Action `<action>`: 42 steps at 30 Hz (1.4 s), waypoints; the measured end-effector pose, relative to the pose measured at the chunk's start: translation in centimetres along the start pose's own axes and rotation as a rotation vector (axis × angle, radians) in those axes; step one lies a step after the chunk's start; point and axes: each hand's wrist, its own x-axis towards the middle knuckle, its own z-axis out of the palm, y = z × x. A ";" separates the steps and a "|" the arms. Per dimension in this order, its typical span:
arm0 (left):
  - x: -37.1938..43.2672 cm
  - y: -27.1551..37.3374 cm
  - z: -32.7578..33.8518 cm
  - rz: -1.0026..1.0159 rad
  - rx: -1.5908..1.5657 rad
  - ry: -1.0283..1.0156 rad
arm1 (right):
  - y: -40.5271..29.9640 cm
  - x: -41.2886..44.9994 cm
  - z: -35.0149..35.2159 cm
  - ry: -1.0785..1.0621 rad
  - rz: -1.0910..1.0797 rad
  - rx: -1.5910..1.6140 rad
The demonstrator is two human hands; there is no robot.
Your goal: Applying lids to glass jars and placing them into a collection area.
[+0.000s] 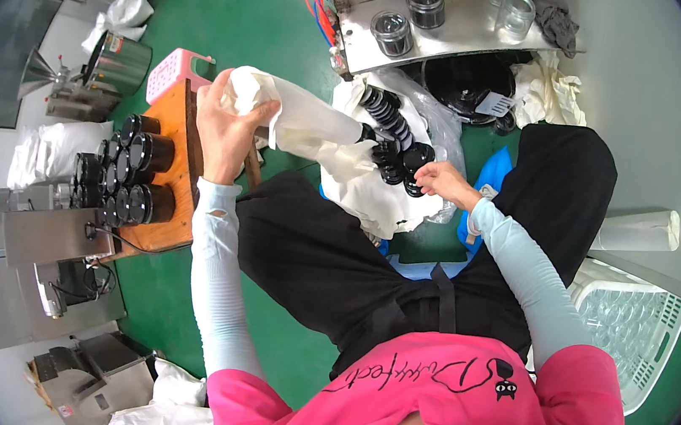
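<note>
My left hand (228,125) grips the upper end of a long white paper sleeve (311,113). The sleeve slopes down to the right, and a black lid shows at its lower mouth. Beneath it, a stack of black jar lids (390,117) and more loose black lids (389,164) lie on spread white paper (352,198). My right hand (449,184) is at the lids' right side, its fingertips at the edge of a black lid (417,156). Whether those fingers pinch a lid cannot be made out.
Dark-lidded jars (153,152) are stacked on a wooden table (177,218) at left. Clear jars (516,17) stand on a metal bench (362,37) ahead. A black bin (465,78) sits under it. At right are a paper roll (638,231) and a white crate (656,366) of clear jars.
</note>
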 end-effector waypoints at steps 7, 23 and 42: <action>-1.4 1.5 -1.1 0.039 -0.034 0.020 | 1.5 -0.3 0.4 -0.010 0.018 -0.011; -2.3 4.2 -2.8 0.082 0.101 -0.074 | 3.9 0.4 -0.1 0.034 0.076 -0.189; -2.7 5.9 -6.2 0.109 0.052 0.057 | 6.2 0.3 -0.4 0.056 0.068 -0.782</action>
